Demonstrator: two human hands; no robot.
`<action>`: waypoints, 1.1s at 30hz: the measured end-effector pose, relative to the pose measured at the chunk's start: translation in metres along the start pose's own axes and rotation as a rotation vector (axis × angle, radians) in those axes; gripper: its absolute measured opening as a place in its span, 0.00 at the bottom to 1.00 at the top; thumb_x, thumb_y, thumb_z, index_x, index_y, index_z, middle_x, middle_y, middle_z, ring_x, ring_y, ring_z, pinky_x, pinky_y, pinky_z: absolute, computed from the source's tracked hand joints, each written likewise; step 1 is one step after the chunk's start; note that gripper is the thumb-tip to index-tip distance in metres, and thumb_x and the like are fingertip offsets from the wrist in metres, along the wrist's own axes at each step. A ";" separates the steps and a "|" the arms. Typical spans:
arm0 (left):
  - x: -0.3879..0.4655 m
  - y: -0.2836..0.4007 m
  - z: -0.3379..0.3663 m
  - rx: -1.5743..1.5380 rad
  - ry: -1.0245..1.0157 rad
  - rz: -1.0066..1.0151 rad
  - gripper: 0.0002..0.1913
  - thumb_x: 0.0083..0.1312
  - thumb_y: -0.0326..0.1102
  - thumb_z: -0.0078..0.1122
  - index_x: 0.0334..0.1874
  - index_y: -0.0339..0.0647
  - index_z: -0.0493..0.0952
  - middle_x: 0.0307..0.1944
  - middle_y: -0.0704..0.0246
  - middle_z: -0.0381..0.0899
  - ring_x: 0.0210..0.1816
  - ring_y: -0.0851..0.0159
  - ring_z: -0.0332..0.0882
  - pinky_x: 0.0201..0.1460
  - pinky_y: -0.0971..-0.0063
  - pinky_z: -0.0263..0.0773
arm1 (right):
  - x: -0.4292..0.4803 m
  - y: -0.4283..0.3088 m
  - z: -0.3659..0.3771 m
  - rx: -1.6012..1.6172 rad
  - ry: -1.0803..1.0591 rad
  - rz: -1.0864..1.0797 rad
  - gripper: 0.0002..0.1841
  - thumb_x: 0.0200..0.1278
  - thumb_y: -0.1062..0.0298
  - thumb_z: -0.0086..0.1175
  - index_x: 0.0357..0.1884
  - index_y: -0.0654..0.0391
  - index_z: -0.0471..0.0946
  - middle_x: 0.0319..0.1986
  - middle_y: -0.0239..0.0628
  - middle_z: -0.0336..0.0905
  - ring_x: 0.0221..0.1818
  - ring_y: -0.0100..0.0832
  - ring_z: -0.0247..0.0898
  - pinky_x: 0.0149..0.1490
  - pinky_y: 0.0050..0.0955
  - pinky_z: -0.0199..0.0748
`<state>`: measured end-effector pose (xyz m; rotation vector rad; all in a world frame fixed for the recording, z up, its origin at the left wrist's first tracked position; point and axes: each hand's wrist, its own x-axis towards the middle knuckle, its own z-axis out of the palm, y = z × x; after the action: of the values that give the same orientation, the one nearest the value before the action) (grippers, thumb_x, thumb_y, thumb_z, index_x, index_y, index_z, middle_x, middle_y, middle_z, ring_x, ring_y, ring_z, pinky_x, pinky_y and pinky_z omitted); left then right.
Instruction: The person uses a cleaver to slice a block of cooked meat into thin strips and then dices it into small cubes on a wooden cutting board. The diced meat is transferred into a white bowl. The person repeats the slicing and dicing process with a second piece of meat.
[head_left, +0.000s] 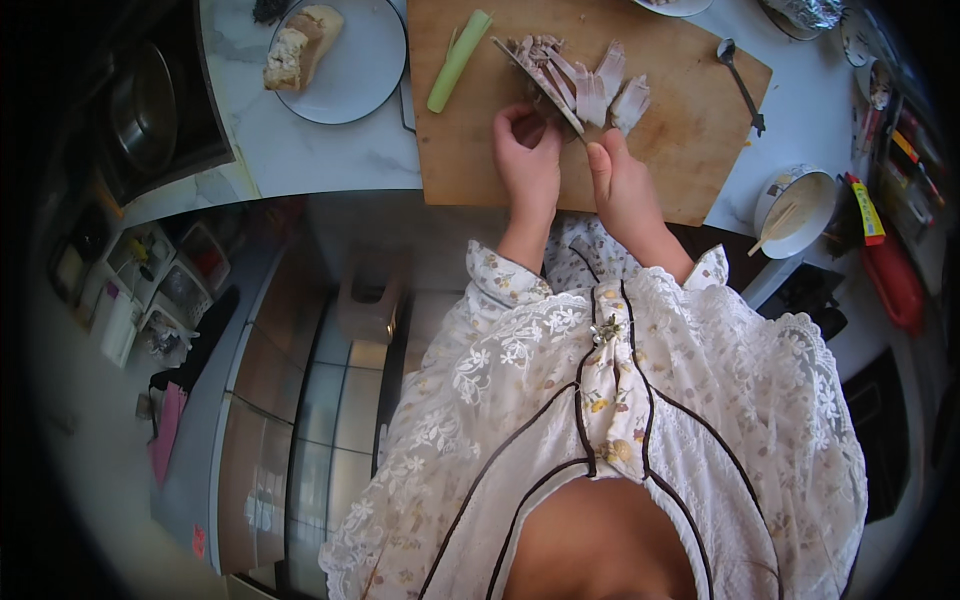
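My right hand (626, 176) grips the handle of a kitchen knife (541, 84) above the wooden cutting board (690, 135). The blade is tilted, seen nearly edge-on, with pale bits clinging along it. At the blade's left side is my left hand (529, 161), thumb and fingers curled; the fingertips are partly hidden, so I cannot tell whether they pinch something. Sliced cooked meat (592, 86) with pale fatty edges lies in strips just beyond the knife. To the left on the board rests a piece of green onion stalk (459, 60).
Left of the board, a plate (367, 82) carries a chunk of cooked meat (304, 45). A dark-handled spoon (739, 82) lies at the board's right edge. A bowl (795, 210) with chopsticks (772, 229) stands near the counter's front edge. A pan (142, 109) is at far left.
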<state>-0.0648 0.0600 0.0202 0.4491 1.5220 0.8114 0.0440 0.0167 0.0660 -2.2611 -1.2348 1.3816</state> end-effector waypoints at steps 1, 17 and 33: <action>0.000 -0.001 0.000 -0.005 0.017 -0.001 0.18 0.64 0.21 0.64 0.53 0.33 0.68 0.46 0.64 0.79 0.47 0.68 0.80 0.53 0.75 0.76 | 0.001 -0.002 -0.003 0.007 -0.012 0.004 0.21 0.78 0.47 0.40 0.44 0.60 0.67 0.28 0.58 0.80 0.35 0.64 0.75 0.39 0.58 0.69; 0.008 0.005 0.000 -0.073 0.029 0.054 0.18 0.64 0.21 0.63 0.56 0.33 0.71 0.47 0.65 0.80 0.47 0.70 0.79 0.50 0.77 0.76 | -0.020 -0.019 -0.032 -0.082 -0.123 0.154 0.20 0.78 0.50 0.41 0.45 0.61 0.67 0.29 0.59 0.80 0.37 0.64 0.75 0.42 0.55 0.70; 0.011 0.014 0.005 -0.060 0.081 0.034 0.14 0.64 0.20 0.62 0.52 0.32 0.75 0.44 0.68 0.82 0.46 0.72 0.80 0.51 0.77 0.76 | -0.013 -0.014 -0.016 -0.204 -0.091 0.119 0.20 0.77 0.49 0.43 0.45 0.59 0.67 0.27 0.58 0.81 0.34 0.64 0.76 0.40 0.58 0.70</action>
<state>-0.0641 0.0780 0.0224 0.4027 1.5645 0.9085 0.0469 0.0195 0.0911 -2.4693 -1.3450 1.4768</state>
